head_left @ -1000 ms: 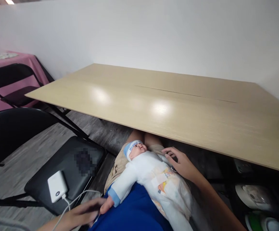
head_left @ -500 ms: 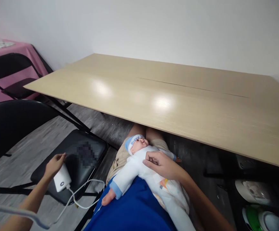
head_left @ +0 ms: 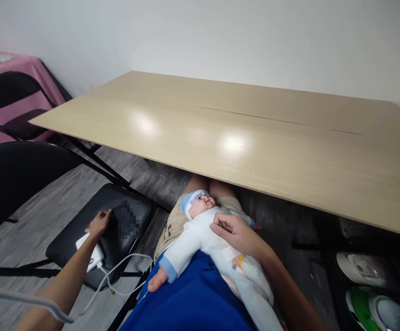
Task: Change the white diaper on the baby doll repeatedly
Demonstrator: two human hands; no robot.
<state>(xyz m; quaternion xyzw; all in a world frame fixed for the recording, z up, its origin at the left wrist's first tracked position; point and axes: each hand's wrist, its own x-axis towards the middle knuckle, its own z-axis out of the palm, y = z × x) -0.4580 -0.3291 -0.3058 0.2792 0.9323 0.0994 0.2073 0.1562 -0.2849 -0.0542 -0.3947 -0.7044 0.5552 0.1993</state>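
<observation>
A baby doll (head_left: 203, 234) in a white outfit with blue cuffs and a lettered cap lies face up across my lap. My right hand (head_left: 236, 232) rests on its chest, fingers curled in against the white clothing. My left hand (head_left: 100, 224) is over the black chair seat to my left, thumb and fingers pinched together. Its fingertips meet the edge of a dark, pixelated item (head_left: 126, 220) whose kind I cannot make out. Under the left wrist, partly covered, a white power bank (head_left: 94, 259) lies on the seat with a white cable (head_left: 127, 257) plugged in.
A wooden table (head_left: 186, 101) stands in front, its near edge above my knees. The black folding chair (head_left: 65, 248) is beside me at left; another chair (head_left: 14, 92) and a pink-covered table (head_left: 31, 66) are beyond. A green and white object (head_left: 368, 308) sits low at right.
My left hand has moved forward and right, from above the power bank to the edge of the pixelated item. My right hand stays on the doll's chest; the view has shifted slightly.
</observation>
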